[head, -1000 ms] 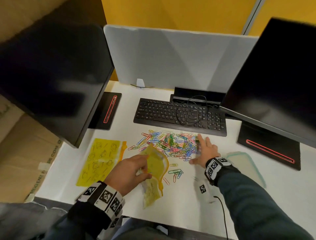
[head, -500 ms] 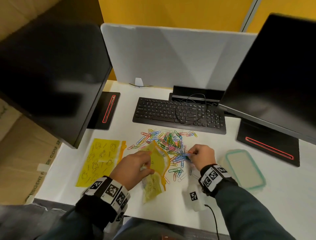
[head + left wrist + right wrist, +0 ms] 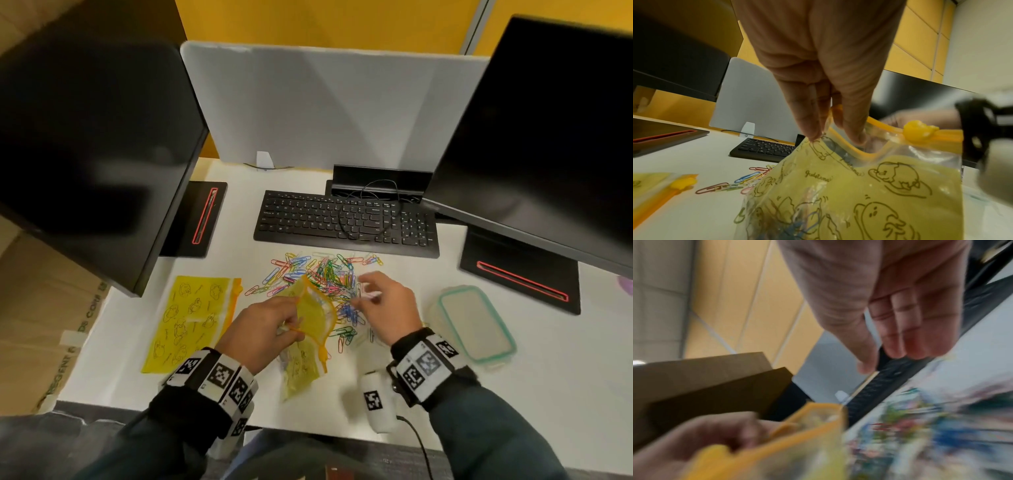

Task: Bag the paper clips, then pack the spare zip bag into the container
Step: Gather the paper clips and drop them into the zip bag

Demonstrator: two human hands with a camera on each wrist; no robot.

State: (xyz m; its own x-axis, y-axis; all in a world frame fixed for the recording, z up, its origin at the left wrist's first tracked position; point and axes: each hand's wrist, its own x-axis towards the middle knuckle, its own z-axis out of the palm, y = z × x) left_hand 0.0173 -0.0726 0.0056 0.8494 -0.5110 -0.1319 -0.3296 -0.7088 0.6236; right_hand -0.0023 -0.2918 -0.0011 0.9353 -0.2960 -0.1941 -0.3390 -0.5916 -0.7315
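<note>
The spare zip bag [image 3: 191,322] lies flat at the desk's left, apart from the work, presumably reserved for packing later. Left hand [image 3: 260,332] pinches the rim of the open zip bag [image 3: 308,339], thumb inside the mouth, holding it agape for loading; some clips already sit within. Paper clips [image 3: 325,274] remain heaped before the keyboard [image 3: 346,219]. Right hand [image 3: 387,308] hovers over the heap, fingers curled; whether it holds clips cannot be told. The lidded container [image 3: 476,325] waits at right.
</note>
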